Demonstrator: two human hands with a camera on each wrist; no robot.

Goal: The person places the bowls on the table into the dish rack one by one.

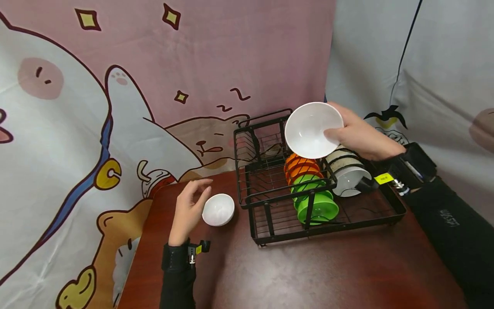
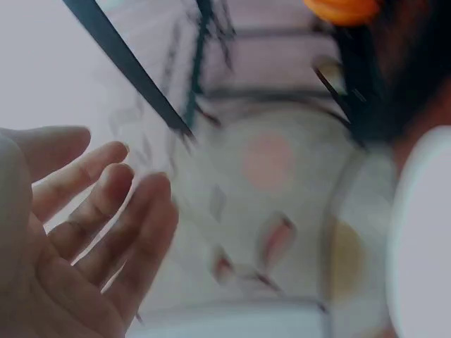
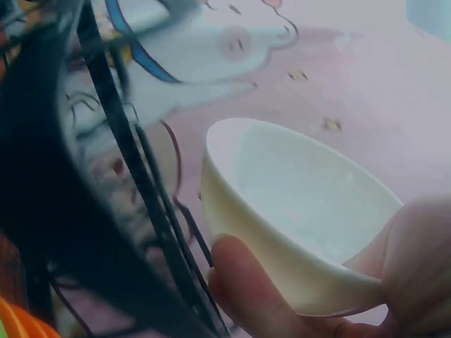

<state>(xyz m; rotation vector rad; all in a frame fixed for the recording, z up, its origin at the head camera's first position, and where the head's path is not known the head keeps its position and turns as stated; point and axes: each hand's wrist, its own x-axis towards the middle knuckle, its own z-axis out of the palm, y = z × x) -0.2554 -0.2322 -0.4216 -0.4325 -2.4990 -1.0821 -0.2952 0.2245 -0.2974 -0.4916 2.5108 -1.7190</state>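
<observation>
- Your right hand (image 1: 360, 137) holds a white bowl (image 1: 313, 129) in the air above the black wire dish rack (image 1: 270, 201); its grip pinches the rim, thumb inside the bowl and fingers curled round the outside.
- In the right wrist view the white bowl (image 3: 296, 211) tilts on its side, with a fingertip (image 3: 246, 282) pressed under its outer wall.
- Directly below that grip, orange bowls (image 1: 302, 166) and green bowls (image 1: 314, 199) stand on edge in the rack, and a speckled white dish (image 1: 347, 171) leans just beside them, under your wrist.
- Your left hand (image 1: 188, 210) hovers over the brown desk (image 1: 308, 274), its grip spread and loose, holding nothing.
- A small white bowl (image 1: 218, 209) sits upright on the desk just beside those fingertips, between them and the rack; I cannot tell whether they touch it.
- In the left wrist view the fingers (image 2: 106, 211) are relaxed and slightly parted; the rest is blurred.
- A cartoon-print cloth (image 1: 115, 86) hangs behind both hands.
</observation>
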